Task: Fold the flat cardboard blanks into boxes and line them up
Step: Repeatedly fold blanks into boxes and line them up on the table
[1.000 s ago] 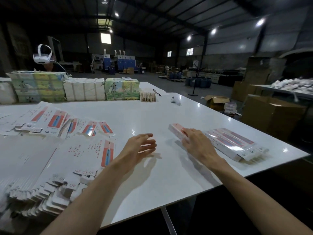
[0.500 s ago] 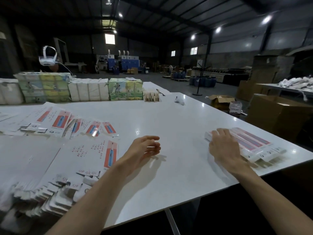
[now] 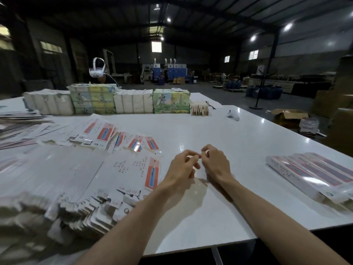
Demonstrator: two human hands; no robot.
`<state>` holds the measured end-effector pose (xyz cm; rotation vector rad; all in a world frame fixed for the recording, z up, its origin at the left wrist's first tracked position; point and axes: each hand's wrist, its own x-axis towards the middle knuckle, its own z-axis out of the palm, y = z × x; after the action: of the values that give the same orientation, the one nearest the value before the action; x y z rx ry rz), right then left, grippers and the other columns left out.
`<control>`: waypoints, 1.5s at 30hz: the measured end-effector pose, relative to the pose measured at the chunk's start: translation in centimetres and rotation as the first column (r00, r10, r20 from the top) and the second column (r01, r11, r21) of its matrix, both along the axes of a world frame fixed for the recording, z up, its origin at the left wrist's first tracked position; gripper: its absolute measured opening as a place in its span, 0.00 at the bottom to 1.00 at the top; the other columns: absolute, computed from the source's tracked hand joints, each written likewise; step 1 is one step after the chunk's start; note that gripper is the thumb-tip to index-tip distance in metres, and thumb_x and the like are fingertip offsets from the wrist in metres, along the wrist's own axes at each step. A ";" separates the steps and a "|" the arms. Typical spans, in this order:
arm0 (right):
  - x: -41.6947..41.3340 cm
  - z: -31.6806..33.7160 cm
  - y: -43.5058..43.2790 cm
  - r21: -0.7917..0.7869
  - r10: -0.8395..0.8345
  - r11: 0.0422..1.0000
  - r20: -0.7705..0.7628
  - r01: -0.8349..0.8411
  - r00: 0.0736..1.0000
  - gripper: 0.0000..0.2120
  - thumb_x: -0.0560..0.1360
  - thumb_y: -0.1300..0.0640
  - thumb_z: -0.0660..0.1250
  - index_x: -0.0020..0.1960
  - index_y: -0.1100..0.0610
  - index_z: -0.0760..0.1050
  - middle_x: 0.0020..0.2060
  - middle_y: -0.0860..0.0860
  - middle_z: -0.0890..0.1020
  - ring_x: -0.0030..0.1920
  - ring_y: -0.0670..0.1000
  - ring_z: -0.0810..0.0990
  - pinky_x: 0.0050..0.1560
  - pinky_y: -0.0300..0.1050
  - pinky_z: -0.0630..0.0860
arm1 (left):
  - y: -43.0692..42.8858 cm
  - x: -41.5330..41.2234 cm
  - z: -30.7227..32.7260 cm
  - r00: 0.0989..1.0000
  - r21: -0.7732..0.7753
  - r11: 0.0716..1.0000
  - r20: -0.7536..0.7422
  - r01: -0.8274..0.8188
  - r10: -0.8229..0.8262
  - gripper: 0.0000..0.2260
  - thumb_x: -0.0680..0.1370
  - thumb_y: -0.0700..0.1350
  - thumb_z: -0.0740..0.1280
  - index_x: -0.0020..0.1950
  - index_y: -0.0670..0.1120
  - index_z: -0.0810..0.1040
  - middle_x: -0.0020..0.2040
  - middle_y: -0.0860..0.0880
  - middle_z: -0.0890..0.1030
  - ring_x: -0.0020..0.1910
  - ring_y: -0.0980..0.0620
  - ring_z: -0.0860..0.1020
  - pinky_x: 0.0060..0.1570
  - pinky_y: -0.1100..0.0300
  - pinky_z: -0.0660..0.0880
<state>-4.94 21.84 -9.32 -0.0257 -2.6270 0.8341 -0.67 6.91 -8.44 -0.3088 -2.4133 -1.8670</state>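
Note:
My left hand and my right hand are together over the bare middle of the white table. Their curled fingertips touch each other, and I see nothing held between them. A thick, fanned stack of flat cardboard blanks, white with red and blue print, lies just left of my left hand. More loose blanks are spread behind that stack. A row of folded boxes lies side by side at the table's right edge, well away from my right hand.
Wrapped white and green printed bundles line the far side of the table, with a small wooden-looking block and a white object beside them. A person wearing a white headset is behind the bundles. Brown cartons stand on the floor to the right.
My right hand left the row of folded boxes at the right and came back to the table's middle. It now meets my left hand, which has curled its fingers.

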 end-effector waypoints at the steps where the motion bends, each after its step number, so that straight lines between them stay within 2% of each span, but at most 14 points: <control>1: -0.2 -0.1 0.2 -0.014 0.003 1.000 -0.006 -0.003 1.000 0.12 0.83 0.55 0.60 0.62 0.54 0.79 0.51 0.54 0.86 0.51 0.57 0.83 0.54 0.53 0.79 | 0.0 0.1 0.2 0.997 -0.124 0.991 -0.067 -0.049 0.041 0.08 0.86 0.49 0.65 0.62 0.49 0.80 0.49 0.48 0.85 0.40 0.52 0.81 0.42 0.58 0.82; 3: -0.4 -0.4 0.6 -0.040 0.014 0.999 -0.008 -0.014 1.000 0.12 0.82 0.57 0.61 0.61 0.53 0.80 0.51 0.53 0.86 0.51 0.57 0.83 0.53 0.52 0.79 | -0.4 0.3 1.1 0.980 -0.418 0.892 -0.166 -0.171 0.111 0.10 0.86 0.49 0.66 0.66 0.49 0.77 0.57 0.48 0.84 0.49 0.50 0.83 0.53 0.55 0.83; 6: -0.8 -0.7 0.9 -0.108 0.036 0.994 0.010 -0.035 0.999 0.11 0.81 0.58 0.62 0.59 0.52 0.81 0.51 0.51 0.85 0.52 0.55 0.82 0.53 0.51 0.77 | -2.0 0.6 3.5 0.942 -0.761 0.556 -0.278 -0.335 0.189 0.16 0.84 0.51 0.67 0.69 0.44 0.73 0.63 0.43 0.79 0.61 0.43 0.79 0.59 0.52 0.77; 10: -1.4 -1.1 1.1 -0.156 0.072 0.985 0.009 -0.070 0.997 0.09 0.81 0.56 0.63 0.56 0.50 0.82 0.50 0.47 0.85 0.49 0.51 0.82 0.47 0.47 0.72 | -5.0 1.3 7.2 0.898 -0.931 0.180 -0.236 -0.318 0.371 0.32 0.78 0.61 0.74 0.73 0.42 0.73 0.69 0.40 0.75 0.68 0.41 0.73 0.65 0.51 0.74; 13: -1.6 -1.2 1.1 -0.186 0.089 0.979 0.008 -0.086 0.996 0.09 0.82 0.56 0.64 0.55 0.49 0.83 0.49 0.46 0.86 0.48 0.51 0.83 0.47 0.47 0.73 | -6.7 1.7 7.9 0.891 -0.976 0.056 -0.168 -0.211 0.422 0.34 0.73 0.64 0.77 0.70 0.43 0.75 0.65 0.44 0.79 0.63 0.44 0.77 0.64 0.53 0.75; 18: -1.5 -1.0 1.1 -0.221 0.106 0.970 0.019 -0.099 0.994 0.09 0.81 0.56 0.64 0.54 0.49 0.83 0.47 0.47 0.86 0.48 0.52 0.84 0.49 0.48 0.77 | -8.5 1.6 7.0 0.904 -0.971 0.149 -0.109 -0.185 0.412 0.27 0.74 0.60 0.78 0.64 0.45 0.76 0.52 0.48 0.82 0.49 0.50 0.82 0.53 0.57 0.79; 26: -1.1 -0.9 1.2 -0.246 0.120 0.963 0.009 -0.114 0.993 0.09 0.81 0.58 0.64 0.52 0.50 0.82 0.40 0.46 0.85 0.39 0.50 0.85 0.52 0.52 0.82 | -9.8 0.6 8.1 0.922 -0.938 0.301 -0.044 -0.170 0.384 0.22 0.75 0.51 0.78 0.64 0.45 0.77 0.54 0.46 0.82 0.50 0.47 0.83 0.48 0.55 0.79; 28: -1.1 -0.9 1.2 -0.250 0.122 0.961 0.011 -0.116 0.992 0.10 0.80 0.59 0.64 0.51 0.49 0.82 0.38 0.45 0.85 0.38 0.48 0.85 0.52 0.51 0.82 | -9.8 0.1 8.4 0.940 -0.895 0.413 -0.020 -0.168 0.341 0.16 0.79 0.49 0.74 0.64 0.44 0.78 0.52 0.46 0.83 0.49 0.46 0.84 0.47 0.55 0.81; 31: -1.2 -0.8 1.0 -0.242 0.128 0.962 0.002 -0.124 0.992 0.10 0.80 0.59 0.63 0.51 0.49 0.83 0.38 0.45 0.85 0.38 0.47 0.85 0.53 0.53 0.82 | -9.2 -0.5 9.3 0.966 -0.711 0.687 0.045 -0.148 0.255 0.12 0.83 0.46 0.68 0.62 0.41 0.78 0.49 0.44 0.84 0.43 0.47 0.85 0.40 0.56 0.84; 33: -1.3 -0.9 1.1 -0.262 0.138 0.955 -0.016 -0.137 0.990 0.10 0.80 0.60 0.63 0.51 0.51 0.83 0.35 0.46 0.84 0.36 0.49 0.84 0.50 0.54 0.83 | -8.0 -0.8 10.0 0.971 -0.486 0.870 0.154 -0.085 0.181 0.13 0.84 0.46 0.66 0.65 0.41 0.74 0.46 0.46 0.87 0.44 0.49 0.86 0.37 0.57 0.82; 35: -1.3 -0.9 1.2 -0.324 0.151 0.932 -0.053 -0.160 0.987 0.10 0.80 0.62 0.63 0.51 0.53 0.83 0.33 0.50 0.83 0.35 0.52 0.83 0.46 0.56 0.84 | -6.6 -1.0 10.0 0.962 -0.212 0.977 0.269 0.019 0.040 0.16 0.84 0.46 0.65 0.70 0.42 0.70 0.47 0.48 0.89 0.47 0.48 0.88 0.43 0.53 0.82; 40: -1.1 -0.6 1.5 -0.526 0.081 0.832 -0.195 -0.174 0.977 0.11 0.83 0.63 0.62 0.52 0.54 0.82 0.35 0.53 0.81 0.35 0.49 0.79 0.40 0.49 0.79 | -2.8 -1.0 5.7 0.838 0.370 0.918 0.447 0.143 -0.311 0.21 0.85 0.42 0.64 0.77 0.42 0.66 0.60 0.38 0.86 0.59 0.38 0.85 0.61 0.40 0.80; 42: -0.9 -0.4 1.5 -0.561 0.044 0.804 -0.272 -0.196 0.961 0.09 0.84 0.62 0.62 0.56 0.55 0.80 0.38 0.52 0.81 0.38 0.48 0.78 0.43 0.45 0.78 | -1.8 -1.0 3.4 0.815 0.495 0.866 0.476 0.062 -0.330 0.21 0.85 0.46 0.66 0.76 0.41 0.70 0.59 0.37 0.86 0.55 0.37 0.86 0.58 0.41 0.81; 45: -0.5 0.0 1.4 -0.522 0.028 0.817 -0.389 -0.245 0.921 0.09 0.85 0.60 0.62 0.63 0.53 0.78 0.49 0.49 0.80 0.46 0.43 0.78 0.48 0.34 0.75 | -1.4 -1.1 1.5 0.823 0.576 0.817 0.468 -0.008 -0.322 0.23 0.85 0.58 0.64 0.68 0.40 0.78 0.54 0.37 0.87 0.45 0.38 0.88 0.42 0.47 0.85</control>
<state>-5.46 23.22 -9.32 0.1534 -1.9715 1.4873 -1.76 5.51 -6.91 0.0905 -1.9786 -2.9722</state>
